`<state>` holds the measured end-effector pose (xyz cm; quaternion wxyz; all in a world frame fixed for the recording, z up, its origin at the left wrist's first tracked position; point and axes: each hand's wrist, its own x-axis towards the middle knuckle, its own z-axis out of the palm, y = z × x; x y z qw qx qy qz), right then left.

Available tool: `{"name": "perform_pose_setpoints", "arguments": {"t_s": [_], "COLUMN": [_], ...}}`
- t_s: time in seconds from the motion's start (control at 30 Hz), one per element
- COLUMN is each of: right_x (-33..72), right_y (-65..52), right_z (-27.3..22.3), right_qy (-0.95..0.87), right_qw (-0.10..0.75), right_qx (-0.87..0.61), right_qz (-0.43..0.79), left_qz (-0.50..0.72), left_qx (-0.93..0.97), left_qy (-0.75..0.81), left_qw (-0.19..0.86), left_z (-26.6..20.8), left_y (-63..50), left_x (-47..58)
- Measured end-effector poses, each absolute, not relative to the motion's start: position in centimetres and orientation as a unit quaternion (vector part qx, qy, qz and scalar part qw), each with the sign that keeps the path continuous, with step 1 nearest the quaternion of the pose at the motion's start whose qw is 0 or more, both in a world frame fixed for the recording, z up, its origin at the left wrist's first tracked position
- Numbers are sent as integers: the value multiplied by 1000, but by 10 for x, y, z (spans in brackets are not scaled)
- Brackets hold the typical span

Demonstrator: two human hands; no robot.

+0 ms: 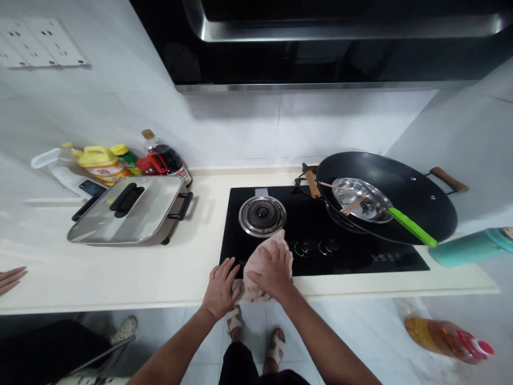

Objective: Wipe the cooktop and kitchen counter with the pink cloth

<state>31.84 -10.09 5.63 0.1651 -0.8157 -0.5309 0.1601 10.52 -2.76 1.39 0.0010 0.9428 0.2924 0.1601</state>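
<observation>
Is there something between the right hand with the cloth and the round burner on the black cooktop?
Nothing visible does. The right hand presses the pink cloth at the front edge of the cooktop, and the cloth's far end lies just short of the burner. The left hand rests beside the cloth, off that path.

At right of centre a black wok [404,200] sits tilted on the hob, holding a steel bowl [360,199] and a green-handled utensil [412,227]. At left stands a lidded electric pan [128,211], with sauce bottles [160,158] behind it. A teal bottle [468,248] lies at the right edge.
</observation>
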Motion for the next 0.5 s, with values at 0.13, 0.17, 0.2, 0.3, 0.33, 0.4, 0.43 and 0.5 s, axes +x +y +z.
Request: {"name": "perform_pose_setpoints", "arguments": {"t_s": [0.13,0.17,0.2,0.3,0.33,0.4,0.43,0.5], "right_x": [305,310,317,353,367,391,401,412], "right_y": [-100,-100,-99,-86,-78,-62,-53,-40], "right_z": [43,40,37,33,33,37,40,47], "right_qy": [-595,-604,-605,-562,-537,-490,-466,-422], "right_qw": [202,213,224,243,243,237,232,218], "right_qx": [-765,-757,-755,-787,-804,-836,-850,-876], "right_qz": [139,129,117,79,71,70,76,92], "left_qz": [156,162,167,177,179,182,183,183], "left_qx": [948,947,945,943,943,944,944,943], "left_qy": [277,278,280,281,279,274,273,275], "left_qw": [-5,-9,-14,-26,-29,-33,-34,-35], "left_z": [13,13,13,14,15,16,16,17], "left_y": [-25,-24,-24,-23,-24,-24,-24,-24], "left_x": [103,103,104,105,106,106,107,107]}}
